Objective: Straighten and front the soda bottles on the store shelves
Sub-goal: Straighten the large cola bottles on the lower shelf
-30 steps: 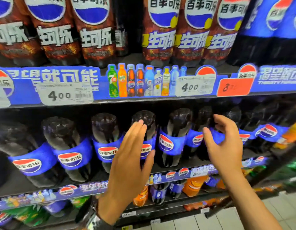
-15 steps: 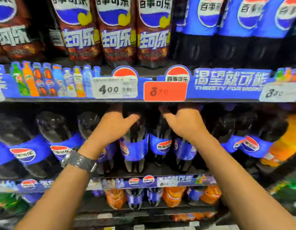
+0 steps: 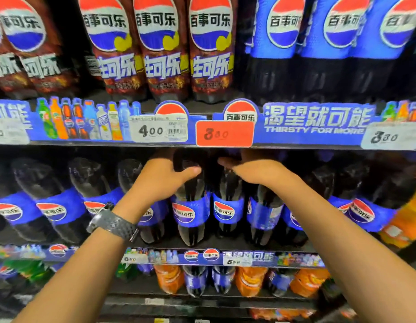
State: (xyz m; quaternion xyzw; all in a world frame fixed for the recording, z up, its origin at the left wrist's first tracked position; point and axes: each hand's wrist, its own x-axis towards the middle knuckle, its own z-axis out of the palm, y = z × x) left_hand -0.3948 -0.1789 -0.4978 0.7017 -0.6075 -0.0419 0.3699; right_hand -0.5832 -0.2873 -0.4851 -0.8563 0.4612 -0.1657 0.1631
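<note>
Blue-labelled and dark with cola, the cola bottle stands at the front of the middle shelf, and the left hand grips its shoulder. The thumb lies across the front of the bottle, while the fingers curl round behind it, out of sight. A grey wristwatch sits on that wrist.

Just beside it, the right hand lies over the tops of the neighbouring bottles. Its thumb points left and its fingers go up into the shadow under the shelf edge. Whether it clamps a bottle or only rests there cannot be told.

More blue-labelled bottles line the shelf to the left. Above the hands runs a blue price strip with a red price tag and a white price tag. Brown-labelled bottles stand on the shelf above. Orange bottles lie on the shelf below.
</note>
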